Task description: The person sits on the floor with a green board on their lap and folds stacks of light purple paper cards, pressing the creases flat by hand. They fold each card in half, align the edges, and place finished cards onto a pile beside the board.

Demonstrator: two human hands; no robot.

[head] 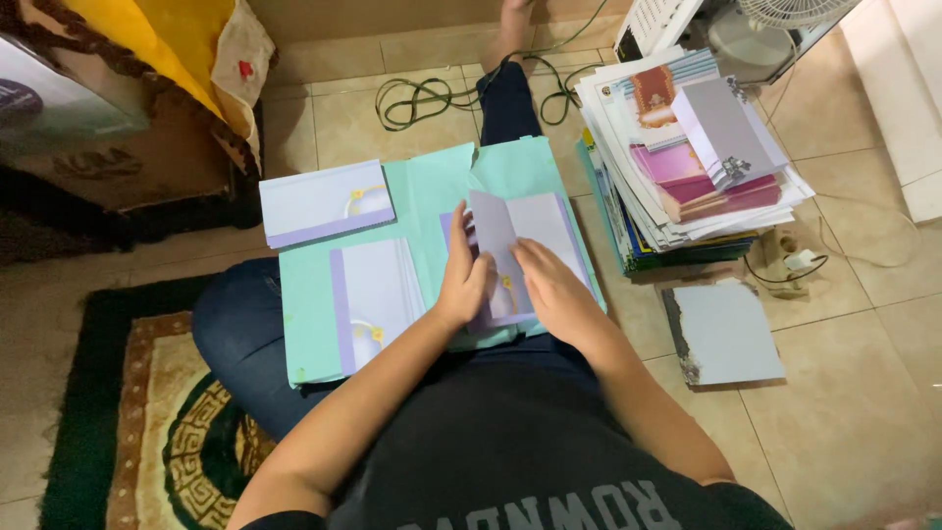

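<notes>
Person sits cross-legged on the tiled floor [834,393], a mint-green sheet [314,294] spread over the lap as a work surface.

Both hands are on a half-folded lilac card [525,231] at the centre of the sheet.
- Left hand [463,280]: fingers curled round the card's left flap, thumb side up, pinching the flap's edge. The flap stands tilted up off the sheet, the crease running toward 12 o'clock.
- Right hand [545,280]: fingers nearly flat and together, pressing down on the card's lower right part. Pressing, not gripping, as far as I can tell.
- The card lies between the two hands, touching both; its upper half sticks out past the fingertips toward 12 o'clock.

Around it:
- At 9 o'clock from the hands, a stack of lilac cards [373,299] lies flat on the green sheet, just beside the left wrist.
- At 10 o'clock, a closed lilac card [324,201] lies half on the sheet's corner, half on the floor.
- At 2 o'clock, a tall pile of papers and cards [677,167] sits on the floor, one more lilac card on top.
- At 4 o'clock, a grey board [721,334] lies on the tiles, well apart from the hands.
- At 12 o'clock, a green cable [422,98] is coiled on the floor.
- At 8 o'clock, a patterned rug [147,412].
</notes>
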